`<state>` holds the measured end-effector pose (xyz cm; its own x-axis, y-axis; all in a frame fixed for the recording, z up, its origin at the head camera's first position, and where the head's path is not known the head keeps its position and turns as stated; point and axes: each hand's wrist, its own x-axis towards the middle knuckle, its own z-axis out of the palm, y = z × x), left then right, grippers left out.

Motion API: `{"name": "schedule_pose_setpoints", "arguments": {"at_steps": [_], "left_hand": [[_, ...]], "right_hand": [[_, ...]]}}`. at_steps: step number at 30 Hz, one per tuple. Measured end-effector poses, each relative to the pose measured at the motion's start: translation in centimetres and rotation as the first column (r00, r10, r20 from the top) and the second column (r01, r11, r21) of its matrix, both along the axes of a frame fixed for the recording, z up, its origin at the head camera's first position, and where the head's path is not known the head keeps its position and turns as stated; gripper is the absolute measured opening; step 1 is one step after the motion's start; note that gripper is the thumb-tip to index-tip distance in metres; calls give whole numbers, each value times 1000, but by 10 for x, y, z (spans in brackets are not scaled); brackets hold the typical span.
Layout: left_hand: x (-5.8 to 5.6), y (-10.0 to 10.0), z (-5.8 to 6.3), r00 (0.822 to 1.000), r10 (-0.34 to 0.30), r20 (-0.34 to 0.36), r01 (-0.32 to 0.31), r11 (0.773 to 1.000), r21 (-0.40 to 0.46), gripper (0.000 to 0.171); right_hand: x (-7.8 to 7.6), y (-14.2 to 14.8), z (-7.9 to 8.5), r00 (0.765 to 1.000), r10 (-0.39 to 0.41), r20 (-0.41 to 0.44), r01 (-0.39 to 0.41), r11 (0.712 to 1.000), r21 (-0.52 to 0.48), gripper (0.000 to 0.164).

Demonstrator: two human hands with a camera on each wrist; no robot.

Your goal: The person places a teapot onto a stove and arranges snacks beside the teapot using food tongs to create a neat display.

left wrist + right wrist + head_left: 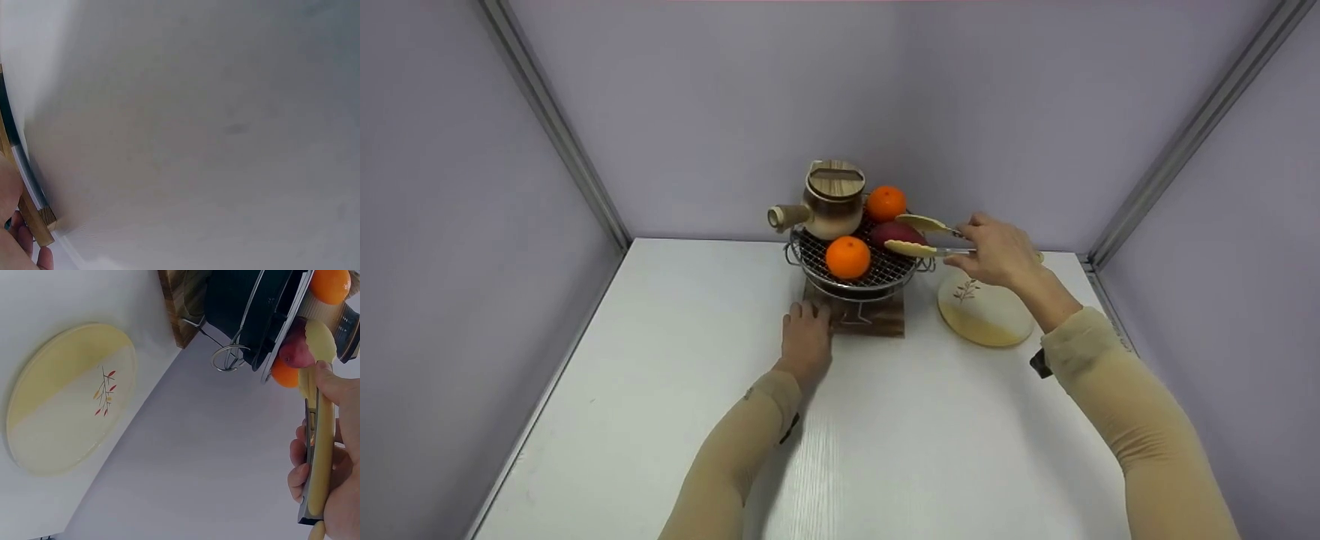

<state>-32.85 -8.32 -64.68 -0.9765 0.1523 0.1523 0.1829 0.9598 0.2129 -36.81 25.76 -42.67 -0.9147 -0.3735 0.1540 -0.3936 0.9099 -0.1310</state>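
Note:
My right hand (1001,251) holds a pair of tongs (911,248) with cream tips and metal arms. The spread tips lie on either side of a dark red, oblong sweet potato (889,235) on a round wire grill rack (891,268); I cannot tell whether both touch it. Two oranges, one at the front (848,258) and one at the back (886,203), share the rack with a brown and cream side-handled teapot (838,214). With its fingers at the left edge, my left hand (808,341) grips the wooden base board (889,322) under the grill.
A round cream and yellow plate (986,330) with a leaf sprig pattern lies right of the grill, partly under my right hand in the head view. Pale walls (720,112) stand behind and beside the white table (675,315). Wire handles (228,359) stick out from the grill.

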Motion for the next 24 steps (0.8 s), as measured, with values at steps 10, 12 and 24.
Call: {"name": "schedule_pose_setpoints", "arguments": {"at_steps": [10,12,24], "left_hand": [[2,-2,2,999,-18,-30,18,1000,18,39],[2,-1,2,999,-17,-40,18,1000,22,38],[0,-1,-2,1000,-5,-19,6,999,44,35]], "right_hand": [[1,2,0,1000,-4,-23,3,1000,-17,68],[2,2,1,1000,-4,-25,3,1000,-27,67],[3,5,2,1000,-4,-23,3,999,-50,67]]}}
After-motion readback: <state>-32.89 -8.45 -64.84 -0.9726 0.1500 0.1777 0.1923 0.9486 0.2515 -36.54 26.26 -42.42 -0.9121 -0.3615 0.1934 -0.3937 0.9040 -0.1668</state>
